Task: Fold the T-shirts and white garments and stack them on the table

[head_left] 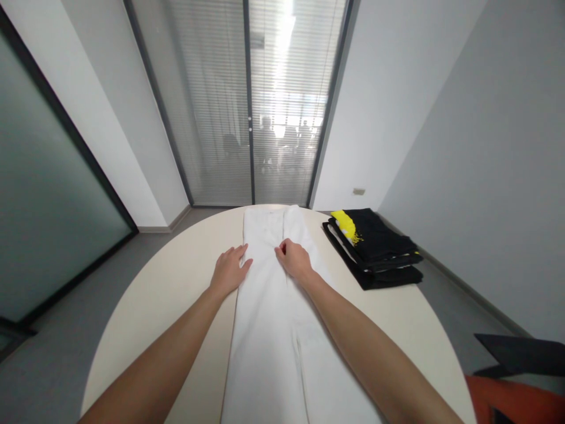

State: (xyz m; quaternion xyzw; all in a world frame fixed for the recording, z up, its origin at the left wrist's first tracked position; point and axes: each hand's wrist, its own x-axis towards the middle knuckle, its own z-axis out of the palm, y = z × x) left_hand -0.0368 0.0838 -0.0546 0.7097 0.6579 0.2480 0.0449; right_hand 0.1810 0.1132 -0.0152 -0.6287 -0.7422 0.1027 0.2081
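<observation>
A long white garment (265, 330) lies lengthwise down the middle of the table, with one layer folded over another. Its exact kind does not show. My left hand (229, 271) rests at the garment's left edge, fingers spread, the tips touching the cloth and the tabletop. With fingers curled in a pinch, my right hand (294, 259) grips the edge of the folded layer, right of the middle. The far end of the cloth reaches the table's back edge.
A stack of folded black clothes (375, 247) with a yellow print sits on the right of the round cream table (176, 282). An orange and black chair (516, 394) stands at the lower right. Behind the table is a glass partition (212, 147) with blinds.
</observation>
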